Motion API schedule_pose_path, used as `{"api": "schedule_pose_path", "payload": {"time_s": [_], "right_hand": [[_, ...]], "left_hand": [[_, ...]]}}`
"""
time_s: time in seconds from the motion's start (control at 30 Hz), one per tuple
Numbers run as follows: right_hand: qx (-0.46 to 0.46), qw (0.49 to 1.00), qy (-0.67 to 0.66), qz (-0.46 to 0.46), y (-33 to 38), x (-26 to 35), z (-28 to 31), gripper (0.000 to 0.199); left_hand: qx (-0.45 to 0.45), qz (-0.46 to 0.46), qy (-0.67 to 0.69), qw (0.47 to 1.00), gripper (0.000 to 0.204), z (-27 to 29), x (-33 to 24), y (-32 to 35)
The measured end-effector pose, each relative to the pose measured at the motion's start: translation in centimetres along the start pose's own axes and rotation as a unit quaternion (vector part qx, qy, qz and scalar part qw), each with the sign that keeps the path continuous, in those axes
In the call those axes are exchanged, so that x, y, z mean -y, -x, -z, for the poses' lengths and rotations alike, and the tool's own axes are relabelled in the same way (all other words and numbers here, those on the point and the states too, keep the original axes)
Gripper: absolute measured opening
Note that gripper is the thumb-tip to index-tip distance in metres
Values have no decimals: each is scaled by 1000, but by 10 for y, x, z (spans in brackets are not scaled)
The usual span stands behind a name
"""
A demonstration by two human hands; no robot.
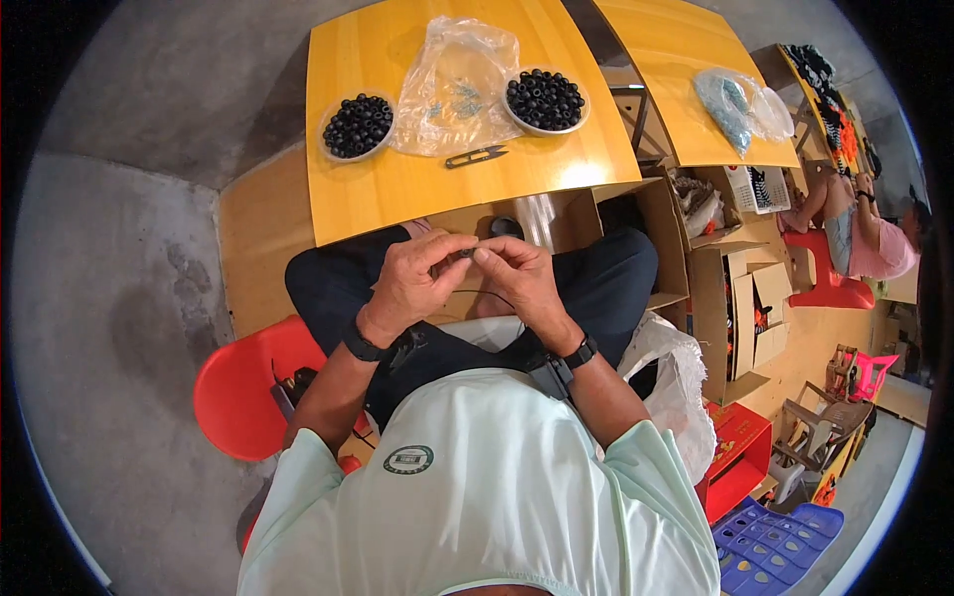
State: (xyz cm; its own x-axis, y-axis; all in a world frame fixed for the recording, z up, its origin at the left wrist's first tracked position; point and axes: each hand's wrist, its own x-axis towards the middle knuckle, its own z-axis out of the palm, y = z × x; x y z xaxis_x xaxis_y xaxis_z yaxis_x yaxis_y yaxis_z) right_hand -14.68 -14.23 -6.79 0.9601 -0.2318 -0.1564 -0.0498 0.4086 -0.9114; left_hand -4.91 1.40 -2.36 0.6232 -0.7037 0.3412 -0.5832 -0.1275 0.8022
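Over my lap, just off the table's near edge, my two hands meet at the fingertips. Between them sits a small black bead (465, 252). My left hand (417, 281) pinches it with thumb and forefinger. The thumb and forefinger of my right hand (524, 283) are pressed together beside it; what they grip is too small to make out. A thin dark cord (484, 292) curves below the hands. On the table are two clear tubs of black beads, a left tub (328, 148) and a right tub (584, 116), with black thread snips (476, 157) lying between them.
A clear plastic bag (462, 60) with small teal pieces lies between the tubs on the yellow table (397, 204). Cardboard boxes (740, 318) and a white sack (676, 368) stand at my right. A red chair (238, 397) is at my left. Another person (879, 238) sits far right.
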Motion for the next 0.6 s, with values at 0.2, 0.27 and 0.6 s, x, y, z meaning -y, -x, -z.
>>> {"api": "schedule_pose_path", "payload": {"time_s": [0.2, 0.27, 0.6], "right_hand": [[2, 999, 51, 6, -3, 3, 3, 16], [4, 997, 79, 13, -5, 4, 5, 16], [7, 991, 131, 11, -7, 13, 2, 13]], "left_hand": [[15, 11, 4, 1000, 27, 1, -4, -2], [16, 2, -8, 1000, 27, 2, -3, -2], [37, 100, 53, 993, 26, 1, 3, 4]]}}
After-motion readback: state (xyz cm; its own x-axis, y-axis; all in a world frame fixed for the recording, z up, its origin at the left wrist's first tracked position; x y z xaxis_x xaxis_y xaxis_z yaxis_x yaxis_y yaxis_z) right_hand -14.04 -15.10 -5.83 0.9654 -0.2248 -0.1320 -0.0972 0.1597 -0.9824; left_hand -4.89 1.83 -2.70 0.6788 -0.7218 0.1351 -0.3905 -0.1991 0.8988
